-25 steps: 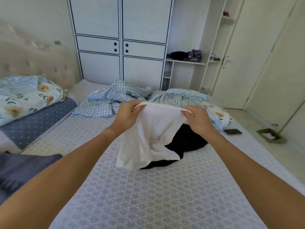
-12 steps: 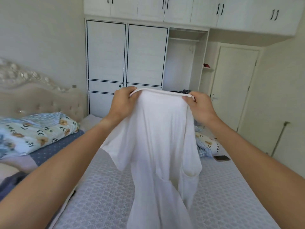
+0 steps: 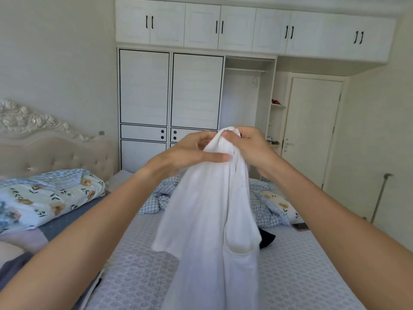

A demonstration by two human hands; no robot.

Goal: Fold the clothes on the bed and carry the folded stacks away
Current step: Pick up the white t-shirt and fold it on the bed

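**White shirt held up over the bed, both hands at its top**

While both arms reach forward at chest height, the shirt [image 3: 207,220] hangs from 2 hands that meet at its top edge. The right hand [image 3: 250,148] is clenched on a bunched knot of white cloth, thumb and fingers pinching it shut. The left hand [image 3: 190,153] sits just beside it, touching the same fabric, with its index finger stretched flat across the front of the cloth and the other fingers curled behind; it grips the shirt too, more loosely.

From that point the shirt drops straight down in front of the person, clear of the bed [image 3: 301,276] along the part that shows. 1 short sleeve flares out on the left, another hangs folded on the right. Its lower end runs out of view at the bottom.

Behind the shirt on the patterned mattress cover lies a dark garment [image 3: 267,239], mostly hidden. Further back sits a crumpled checked quilt [image 3: 266,211], and a phone [image 3: 300,226] lies near the bed's right edge. A floral pillow [image 3: 44,198] rests at the left by the headboard [image 3: 55,151]. A white wardrobe [image 3: 169,90] fills the far wall, with a closed door [image 3: 312,130] to its right.
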